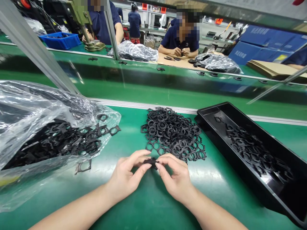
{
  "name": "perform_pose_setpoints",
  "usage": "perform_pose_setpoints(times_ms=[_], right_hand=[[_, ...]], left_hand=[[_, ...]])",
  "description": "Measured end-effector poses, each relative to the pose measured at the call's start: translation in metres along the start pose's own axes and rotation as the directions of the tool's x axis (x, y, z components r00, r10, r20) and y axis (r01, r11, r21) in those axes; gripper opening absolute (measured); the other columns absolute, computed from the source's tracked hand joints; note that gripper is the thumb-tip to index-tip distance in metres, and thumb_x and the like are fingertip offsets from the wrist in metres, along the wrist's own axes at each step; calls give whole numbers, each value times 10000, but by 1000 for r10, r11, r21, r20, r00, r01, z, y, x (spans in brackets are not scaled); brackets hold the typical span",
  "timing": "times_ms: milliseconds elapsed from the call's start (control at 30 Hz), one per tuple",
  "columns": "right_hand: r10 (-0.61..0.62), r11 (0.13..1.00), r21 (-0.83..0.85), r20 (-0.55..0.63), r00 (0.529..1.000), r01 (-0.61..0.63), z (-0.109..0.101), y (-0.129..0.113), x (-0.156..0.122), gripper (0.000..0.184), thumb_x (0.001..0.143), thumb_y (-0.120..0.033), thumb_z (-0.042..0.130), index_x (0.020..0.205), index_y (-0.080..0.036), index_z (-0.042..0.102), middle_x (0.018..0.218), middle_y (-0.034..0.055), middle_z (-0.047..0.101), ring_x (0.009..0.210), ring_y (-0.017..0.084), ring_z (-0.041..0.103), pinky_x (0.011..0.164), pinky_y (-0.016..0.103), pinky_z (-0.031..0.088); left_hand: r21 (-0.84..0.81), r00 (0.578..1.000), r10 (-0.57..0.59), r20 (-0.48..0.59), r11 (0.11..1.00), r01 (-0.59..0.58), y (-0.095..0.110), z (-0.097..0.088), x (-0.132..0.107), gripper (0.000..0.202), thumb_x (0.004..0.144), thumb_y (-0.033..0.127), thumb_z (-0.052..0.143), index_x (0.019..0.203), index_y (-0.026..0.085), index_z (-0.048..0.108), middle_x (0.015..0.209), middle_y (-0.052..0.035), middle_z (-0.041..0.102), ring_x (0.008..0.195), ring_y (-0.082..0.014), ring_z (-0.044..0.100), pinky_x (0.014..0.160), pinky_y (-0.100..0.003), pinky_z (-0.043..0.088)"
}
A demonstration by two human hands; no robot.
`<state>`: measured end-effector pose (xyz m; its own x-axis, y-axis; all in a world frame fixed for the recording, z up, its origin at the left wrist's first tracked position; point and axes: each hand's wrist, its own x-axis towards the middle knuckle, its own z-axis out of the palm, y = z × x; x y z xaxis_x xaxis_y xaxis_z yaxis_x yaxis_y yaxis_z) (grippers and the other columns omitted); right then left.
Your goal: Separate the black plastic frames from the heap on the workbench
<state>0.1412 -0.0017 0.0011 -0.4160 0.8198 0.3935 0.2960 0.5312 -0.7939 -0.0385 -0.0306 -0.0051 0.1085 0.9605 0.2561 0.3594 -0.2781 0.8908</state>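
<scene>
Between my two hands is a small black plastic part (151, 163), held just above the green tabletop. My left hand (128, 174) pinches its left end between thumb and fingers. The right end is pinched the same way by my right hand (174, 174). The fingers cover much of the part, so its full shape is hidden. Right behind my hands lies a heap of black ring-shaped plastic parts (174, 132). To the left, a clear plastic bag (48, 111) spills flat black frames with round openings (88, 137) onto the table.
A long black tray (211, 137) with black parts inside stands on the right. Metal posts (40, 44) and a rail cross the view. Beyond a moving-belt-like green strip (144, 86) with scattered parts, co-workers (181, 40) sit by bags, a blue bin (61, 41) and blue boxes.
</scene>
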Motion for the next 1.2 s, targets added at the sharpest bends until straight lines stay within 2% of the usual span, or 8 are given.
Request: perform_pose_setpoints(times_ms=[100,200,367,500,833,967,1067,1200], right_hand=[[-100,991,-84,68,993,105,0,0,0,125,829,-95,508,879,-175,591,773,65,620,705,173,578,643,307,490],[-186,970,-140,99,977,199,-1,1,0,165,834,-76,487,917,-177,589,807,79,633,749,183,580,681,325,498],[-60,996,-61,53,997,63,-1,1,1,156,814,-162,568,967,-185,586,792,56,623,728,178,588,658,310,503],[7,1000,-24,50,999,-6,1,1,1,115,815,-169,573,927,-182,594,758,45,609,680,164,577,624,290,488],[37,998,-55,23,999,-35,3,2,0,95,832,-144,526,764,-184,578,639,6,557,574,133,514,552,259,418],[68,996,-54,6,998,-68,4,3,-1,122,823,-164,539,705,-179,567,612,-2,535,559,125,495,544,254,414],[233,961,139,49,971,-237,5,2,1,150,838,-249,553,719,-165,589,619,7,551,562,123,512,544,249,446],[437,603,559,366,821,-570,7,2,6,306,832,-418,565,775,-124,627,662,41,603,609,135,585,552,255,503]], left_hand=[[190,980,186,73,962,-197,-3,-1,2,319,836,140,564,1143,223,591,982,-50,712,880,-167,671,812,-263,534],[216,970,224,90,947,-239,-4,0,3,243,855,127,518,1046,201,650,1025,-81,687,942,-179,647,826,-267,526],[-78,997,-71,-9,994,70,1,1,2,176,862,196,519,968,178,659,820,-58,699,724,-153,660,671,-245,557],[-387,945,-326,28,868,311,3,2,2,240,839,257,567,1042,153,642,795,-50,709,725,-152,667,644,-235,572],[-482,939,-338,57,815,323,6,7,0,182,817,258,609,967,164,655,800,-33,698,752,-137,658,718,-242,574],[-387,967,-254,21,890,242,4,9,-2,167,846,231,567,976,167,650,856,-52,697,739,-145,665,698,-250,574],[-157,998,-27,-63,987,17,0,6,-3,190,845,147,551,1001,180,653,902,-66,694,782,-161,668,708,-262,566],[158,921,379,-87,918,-363,-5,4,-3,347,804,-1,531,1072,193,635,948,-73,688,994,-199,625,869,-333,529]])
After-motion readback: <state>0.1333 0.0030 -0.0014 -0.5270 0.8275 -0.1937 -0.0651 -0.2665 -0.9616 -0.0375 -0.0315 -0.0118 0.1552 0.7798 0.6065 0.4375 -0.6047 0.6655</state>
